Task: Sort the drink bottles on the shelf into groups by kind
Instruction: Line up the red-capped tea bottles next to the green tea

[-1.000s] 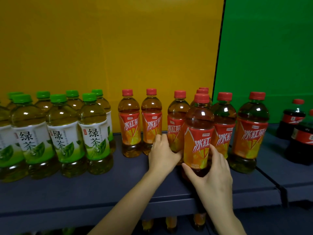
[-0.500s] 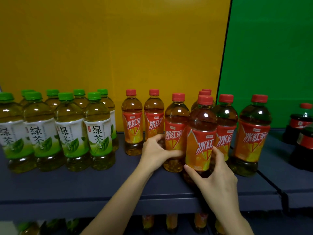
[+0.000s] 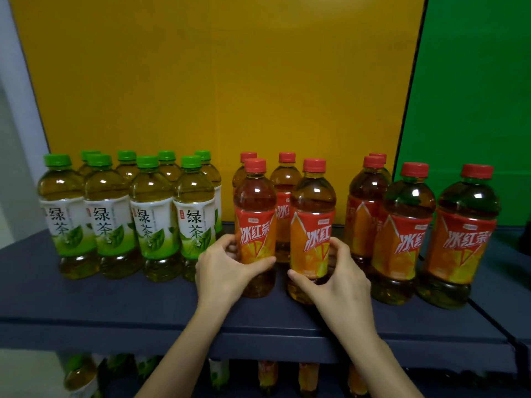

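Hands first: our left hand (image 3: pixel 227 271) wraps the lower label of one red-capped iced tea bottle (image 3: pixel 254 225), thumb across the front and the other digits curled round its far side. Our right hand (image 3: pixel 342 280) grips a second iced tea bottle (image 3: pixel 311 234) in the mirrored way. Both bottles appear to stand upright on the dark shelf (image 3: pixel 115 305), close to its front edge, with a narrow gap between them.

We hold them low, at the label, which we judge keeps tall full bottles from tipping as they slide and lets us steer two at once.

Just outside our left hand stands the block of green tea bottles (image 3: pixel 149 222), the nearest one almost touching our knuckles. We take this as the boundary the red group should line up against without mixing. Beyond our fingertips two more red-capped bottles (image 3: pixel 284 193) sit in a back row. Outside our right hand the remaining iced tea bottles (image 3: pixel 402 234) stand apart from the pair we hold, across an open space.

The kinds already look separated, so our judgement is that this step tidies the red group into neat rows. Next comes closing that space on the right. Below our wrists, a lower shelf holds more bottles, too blurred to sort out.
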Available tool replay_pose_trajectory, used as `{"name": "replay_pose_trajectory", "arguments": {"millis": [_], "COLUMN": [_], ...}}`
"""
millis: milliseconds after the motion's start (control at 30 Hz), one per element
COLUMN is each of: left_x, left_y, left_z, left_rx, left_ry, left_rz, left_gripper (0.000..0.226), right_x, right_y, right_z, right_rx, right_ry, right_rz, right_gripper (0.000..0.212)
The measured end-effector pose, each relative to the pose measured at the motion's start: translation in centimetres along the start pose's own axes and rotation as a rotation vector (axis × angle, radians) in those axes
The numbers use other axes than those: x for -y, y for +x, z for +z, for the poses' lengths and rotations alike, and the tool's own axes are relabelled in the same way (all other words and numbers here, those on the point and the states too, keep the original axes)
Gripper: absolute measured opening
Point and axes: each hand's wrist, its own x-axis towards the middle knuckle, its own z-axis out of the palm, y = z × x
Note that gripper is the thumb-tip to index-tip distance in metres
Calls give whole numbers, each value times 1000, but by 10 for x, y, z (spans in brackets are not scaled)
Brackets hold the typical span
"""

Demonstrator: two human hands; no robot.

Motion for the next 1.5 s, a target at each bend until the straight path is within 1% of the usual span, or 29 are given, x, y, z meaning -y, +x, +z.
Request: {"name": "replay_pose_trajectory", "arguments": {"millis": [100,233,333,400,467,533,633,733,967,1100,1200,1267,1300,1367,1433,1500], "left_x": [2,4,9,14,19,22,21,22,26,26,25,23,21,17,12,5], "left_y": [1,1,2,-1,-4,-6,-3,1,3,3,-2,-8,-12,-17,-22,-28], "left_z": [-4,-3,-2,-3,-3,-3,-2,1,4,5,2,-2,-5,-9,-10,-7], "left_rx": [-42,-63,-29,7,6,-7,0,3,20,17,23,4,-19,-86,-138,-103], "left_ry": [35,103,126,86,60,50,50,59,66,88,115,142,166,219,208,152], "left_rz": [12,49,90,94,101,109,115,124,133,148,169,231,278,375,499,641], "left_gripper": [49,59,70,74,73,69,67,68,69,72,72,69,65,57,43,24], "right_x": [4,7,7,6,1,-3,-5,0,1,1,2,1,-1,-7,-15,-21], "right_y": [6,13,17,18,17,13,13,19,25,24,22,19,17,13,10,7], "right_z": [12,23,28,28,28,26,28,32,35,37,32,25,20,10,-1,-8], "right_rx": [24,53,70,93,106,113,94,71,89,84,113,106,79,-8,-95,-141], "right_ry": [7,29,41,42,86,117,72,2,-38,-41,-18,36,62,86,72,45], "right_rz": [-21,-16,-18,-21,-26,-36,-54,-70,-46,-43,-35,-4,6,-1,-8,4], "right_gripper": [83,83,85,86,85,80,72,70,71,72,75,74,70,55,44,44]}}
